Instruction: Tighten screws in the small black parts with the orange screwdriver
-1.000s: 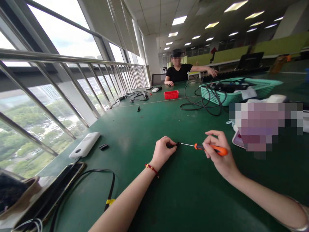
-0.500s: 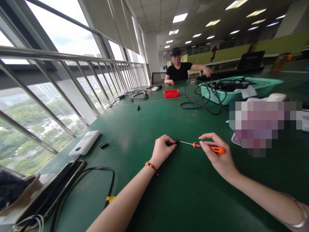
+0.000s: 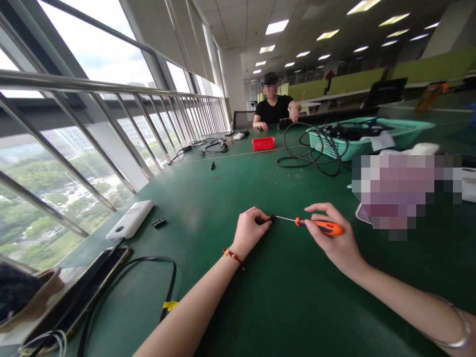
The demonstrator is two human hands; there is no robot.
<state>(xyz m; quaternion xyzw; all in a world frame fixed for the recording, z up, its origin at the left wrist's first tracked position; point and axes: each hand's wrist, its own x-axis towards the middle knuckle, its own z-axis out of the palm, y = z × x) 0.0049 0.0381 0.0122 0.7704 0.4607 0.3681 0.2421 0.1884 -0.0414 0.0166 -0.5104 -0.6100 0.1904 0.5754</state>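
The person's left hand (image 3: pixel 252 229), wrist angled inward from the near left, pinches a small black part (image 3: pixel 273 217) just above the green table (image 3: pixel 223 198); the fingers hide most of it. To the right, a screwdriver (image 3: pixel 324 227) points left, its tip at the part. The right hand (image 3: pixel 340 243) holds its handle loosely, index finger raised. Around them, left to right: a white device (image 3: pixel 130 219), a black block (image 3: pixel 159 223), a far red tray (image 3: pixel 264 144), a co-worker (image 3: pixel 273 110), a green basket (image 3: pixel 359 150).
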